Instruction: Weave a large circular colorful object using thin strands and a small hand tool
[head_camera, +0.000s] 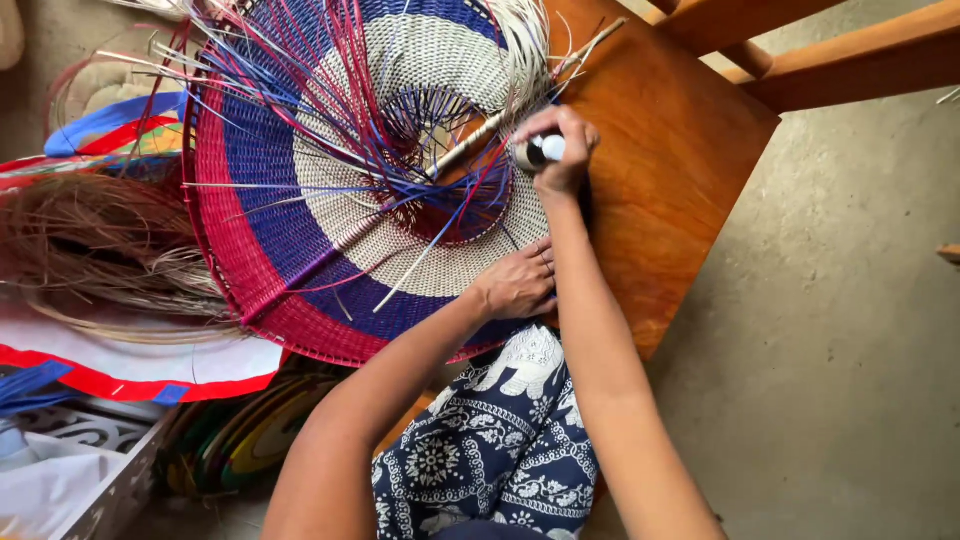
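A large round woven mat (300, 240) in red, blue and natural bands lies partly on a wooden chair seat (670, 170). Loose red, blue and pale strands (330, 90) fan out from its unfinished centre. My left hand (520, 282) rests flat on the mat's near rim, fingers together, pressing it down. My right hand (560, 150) is closed around a small white-tipped tool (543, 150) whose thin shaft points into the weave near the centre.
A heap of dry brown fibres (90, 250) and coloured bundles lie at the left on a white cloth with red edging (130, 365). A white box (80, 460) stands at lower left. Chair legs (840, 60) cross the concrete floor at upper right. My patterned blue trousers (490, 450) are below.
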